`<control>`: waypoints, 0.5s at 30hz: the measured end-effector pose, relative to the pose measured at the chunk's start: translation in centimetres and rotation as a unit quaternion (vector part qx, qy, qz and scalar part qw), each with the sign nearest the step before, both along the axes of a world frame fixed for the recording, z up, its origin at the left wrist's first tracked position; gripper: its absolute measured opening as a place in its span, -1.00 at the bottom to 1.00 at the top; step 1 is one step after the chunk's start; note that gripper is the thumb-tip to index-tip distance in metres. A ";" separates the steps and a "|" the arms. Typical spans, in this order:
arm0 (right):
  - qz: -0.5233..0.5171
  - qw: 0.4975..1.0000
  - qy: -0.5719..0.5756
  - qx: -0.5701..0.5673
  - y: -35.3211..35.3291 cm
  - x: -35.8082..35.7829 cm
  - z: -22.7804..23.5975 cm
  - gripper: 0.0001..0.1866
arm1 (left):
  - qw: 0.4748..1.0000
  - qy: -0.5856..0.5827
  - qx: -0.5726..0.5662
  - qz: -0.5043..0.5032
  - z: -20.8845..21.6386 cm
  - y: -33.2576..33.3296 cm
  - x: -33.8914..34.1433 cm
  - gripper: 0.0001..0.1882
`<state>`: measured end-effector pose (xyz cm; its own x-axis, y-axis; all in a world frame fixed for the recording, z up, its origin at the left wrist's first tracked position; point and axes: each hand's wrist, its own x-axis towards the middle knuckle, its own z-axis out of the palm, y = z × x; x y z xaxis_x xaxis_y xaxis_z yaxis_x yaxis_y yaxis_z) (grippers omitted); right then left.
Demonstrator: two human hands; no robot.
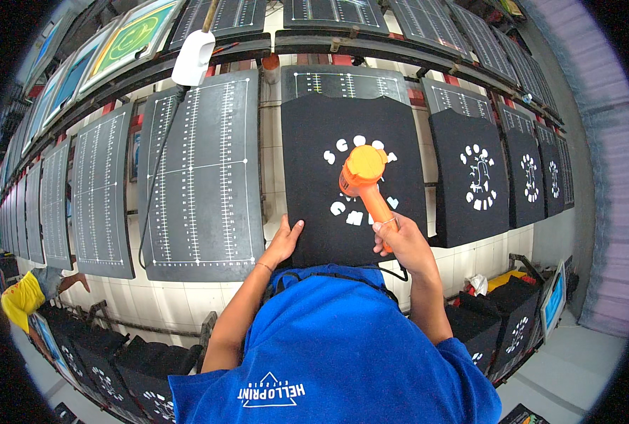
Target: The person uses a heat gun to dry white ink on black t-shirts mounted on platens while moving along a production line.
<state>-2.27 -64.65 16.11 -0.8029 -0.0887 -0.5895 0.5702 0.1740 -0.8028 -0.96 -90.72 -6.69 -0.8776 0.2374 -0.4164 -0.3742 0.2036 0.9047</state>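
My right hand is wrapped round the handle of an orange hair dryer. The dryer is over the white ring-shaped print on a black T-shirt, covering the middle of the print. This shirt lies spread over a dark printing board, whose marked far end shows above the neckline. At the shirt's lower left edge rests my left hand, its thumb and fingers apart and holding nothing. A dark cord trails below the dryer's handle near my waist.
Left of the shirt is a bare ruled board. Rightward, more boards carry printed black shirts. A white tool with a black cord hangs over the rail. Framed screens stand far left; a person in yellow is at lower left.
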 end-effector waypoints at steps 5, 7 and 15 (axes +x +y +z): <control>-0.012 1.000 -0.006 0.007 0.5 0.3 0.5 -0.67 | 1.000 -0.001 -0.006 -0.003 0.3 0.0 0.0 -0.42; -0.008 1.000 0.008 0.011 0.7 0.9 0.1 -0.66 | 1.000 -0.001 0.000 -0.001 0.2 0.0 0.1 -0.43; -0.040 0.999 0.008 0.011 2.2 1.9 0.1 -0.68 | 1.000 -0.010 -0.011 -0.001 -0.8 0.0 0.1 -0.45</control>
<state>-0.41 -62.42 16.17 -0.8159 -0.0106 -0.5781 0.5707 0.1453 -0.8082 -0.86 -90.73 -7.47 -0.8685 0.2290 -0.4395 -0.3924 0.2241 0.8921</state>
